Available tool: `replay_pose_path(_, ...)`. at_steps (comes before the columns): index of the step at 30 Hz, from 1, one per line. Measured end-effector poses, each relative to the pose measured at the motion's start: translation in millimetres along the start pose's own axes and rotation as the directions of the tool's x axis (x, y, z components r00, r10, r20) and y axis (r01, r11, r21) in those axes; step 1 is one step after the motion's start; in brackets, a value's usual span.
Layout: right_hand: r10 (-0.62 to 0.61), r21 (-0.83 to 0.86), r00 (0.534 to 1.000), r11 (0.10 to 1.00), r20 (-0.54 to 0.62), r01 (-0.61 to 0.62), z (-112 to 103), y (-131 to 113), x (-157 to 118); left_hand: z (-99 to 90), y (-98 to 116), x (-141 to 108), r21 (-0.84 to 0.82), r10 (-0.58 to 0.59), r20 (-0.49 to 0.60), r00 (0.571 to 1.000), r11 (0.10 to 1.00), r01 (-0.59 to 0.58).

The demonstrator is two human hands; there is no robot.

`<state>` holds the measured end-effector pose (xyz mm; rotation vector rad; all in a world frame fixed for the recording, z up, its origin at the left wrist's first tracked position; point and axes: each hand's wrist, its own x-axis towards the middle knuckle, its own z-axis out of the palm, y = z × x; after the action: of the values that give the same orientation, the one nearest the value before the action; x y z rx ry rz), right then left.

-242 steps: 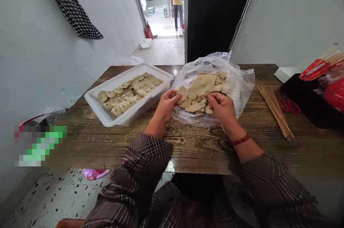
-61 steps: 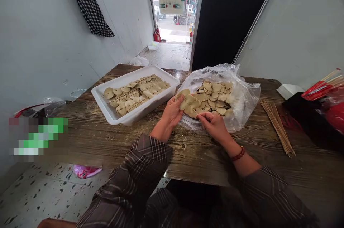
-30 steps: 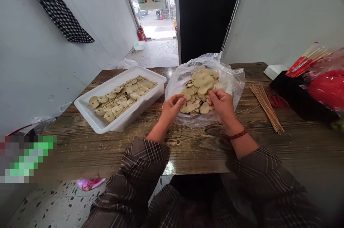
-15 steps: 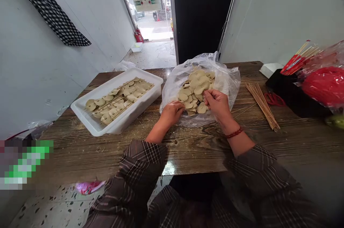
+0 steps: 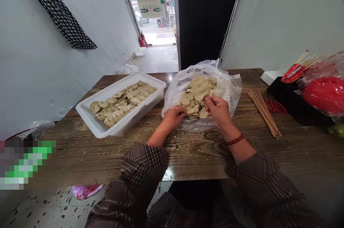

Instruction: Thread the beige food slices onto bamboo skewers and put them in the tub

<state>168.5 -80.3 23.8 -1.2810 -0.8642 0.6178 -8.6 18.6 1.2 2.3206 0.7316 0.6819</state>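
A clear plastic bag (image 5: pixel 232 92) lies spread on the table, holding a heap of thin, round beige slices (image 5: pixel 200 86). My right hand (image 5: pixel 219 110) is over the right side of the heap, thumb and fingers pinched together against the slices. Whatever it pinches is hidden by the fingers. At the heap's near left edge, my left hand (image 5: pixel 173 117) has its fingers curled in, thumb against forefinger; what lies between them is too small to name. Left of the bag stands a white plastic tray (image 5: pixel 90 126) with rows of similar slices on thin sticks (image 5: pixel 120 113).
A bundle of thin wooden skewers (image 5: pixel 264 113) lies right of the bag, with a few loose ones nearby. Beyond are red-handled scissors (image 5: pixel 275 106), a black holder (image 5: pixel 288 101) with red-wrapped sticks, and a red plastic bundle (image 5: pixel 325 93). The wooden table (image 5: pixel 185 163) ends close to my body.
The whole view has shifted slightly, with the scene lower in the frame. My left fingers have drawn back a little from the slices; my right hand stays pinched at the heap.
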Motion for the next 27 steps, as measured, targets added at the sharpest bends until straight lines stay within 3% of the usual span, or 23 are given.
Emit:
replay_pose_path(5, 0.023, -0.028, 1.000, 0.999, 0.007, -0.023, 1.1, -0.4, -1.4, 4.3, 2.2, -0.9, 0.037, -0.068, -0.054, 0.996, 0.997, 0.070)
replay_pose_path(11, 0.028, -0.006, 0.999, 1.000, 0.015, -0.028, 1.0, -0.1, -2.3, 4.2, -2.0, -1.1, -0.014, -0.072, -0.030, 0.997, 0.997, 0.072)
replay_pose_path(20, 0.019, -0.003, 1.000, 1.000, 0.003, -0.019, 1.0, -1.0, -1.8, 3.0, 2.9, 0.1, -0.288, -0.228, -0.083, 0.970, 0.938, 0.195)
replay_pose_path(23, 0.016, -0.002, 1.000, 1.000, 0.019, -0.016, 0.8, -3.4, -2.6, -4.0, 9.2, 0.6, -0.492, -0.334, -0.117, 0.935, 0.838, 0.237)
replay_pose_path(27, 0.020, -0.034, 0.990, 0.999, 0.138, -0.016, 0.7, -5.0, -8.4, -18.0, 11.2, 1.0, -0.807, -0.467, -0.127, 0.875, 0.562, 0.182)
